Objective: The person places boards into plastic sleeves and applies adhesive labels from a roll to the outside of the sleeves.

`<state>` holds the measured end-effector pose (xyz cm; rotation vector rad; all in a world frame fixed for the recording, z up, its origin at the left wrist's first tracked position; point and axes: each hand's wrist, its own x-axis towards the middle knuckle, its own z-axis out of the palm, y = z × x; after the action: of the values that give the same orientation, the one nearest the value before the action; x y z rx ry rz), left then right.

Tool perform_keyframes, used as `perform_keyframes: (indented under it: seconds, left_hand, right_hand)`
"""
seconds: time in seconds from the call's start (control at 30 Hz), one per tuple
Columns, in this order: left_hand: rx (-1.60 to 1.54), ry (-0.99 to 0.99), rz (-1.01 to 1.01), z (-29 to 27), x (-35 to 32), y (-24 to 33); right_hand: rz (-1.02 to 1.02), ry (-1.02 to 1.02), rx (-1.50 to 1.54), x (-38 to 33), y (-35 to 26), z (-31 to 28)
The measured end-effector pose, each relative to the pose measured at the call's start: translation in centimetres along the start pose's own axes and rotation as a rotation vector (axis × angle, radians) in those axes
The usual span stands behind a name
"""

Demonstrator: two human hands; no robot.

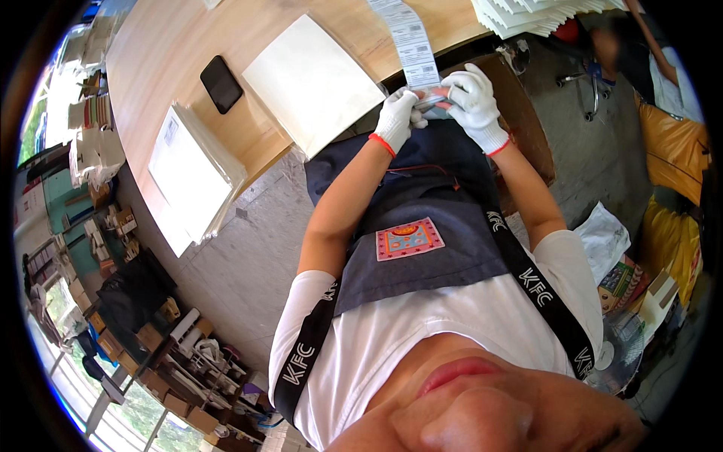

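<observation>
A long strip of printed white labels (413,47) hangs over the table's near edge, down to my lap. I wear white knit gloves with orange-red cuffs, and bare fingertips show. My left hand (395,120) is closed in a pinch on the strip's lower end. On the other side of that end, my right hand (474,109) grips it between thumb and fingers, its upper fingers partly raised. The very end of the strip is partly hidden by my fingers. Left of my hands lies a stack of white sheets (315,84), one corner jutting past the table edge.
A black phone (221,84) lies on the wooden table (166,53), near a plastic-wrapped white stack (192,177) overhanging the edge. More white sheets (527,16) are at far right. A cardboard box (533,139) stands beside my lap; another person (674,83) is at right.
</observation>
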<state>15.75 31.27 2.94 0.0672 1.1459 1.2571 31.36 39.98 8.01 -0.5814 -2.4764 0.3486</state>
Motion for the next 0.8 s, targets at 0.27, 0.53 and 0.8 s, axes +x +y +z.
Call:
perform_keyframes:
  seconds: [0.27, 0.53, 0.8]
  left_hand:
    - [-0.012, -0.035, -0.174, -4.2, 0.8, -1.6]
    - [-0.407, 0.27, 0.064, -12.4, -9.2, -2.4]
    - [-0.428, 0.474, 0.366, -14.1, -12.3, 0.3]
  right_hand:
    - [0.013, -0.108, 0.348, 6.6, -2.2, -0.3]
    - [0.487, -0.391, 0.612, 22.1, -3.6, 12.4]
    - [0.13, 0.157, 0.038, 22.4, -2.9, 16.7]
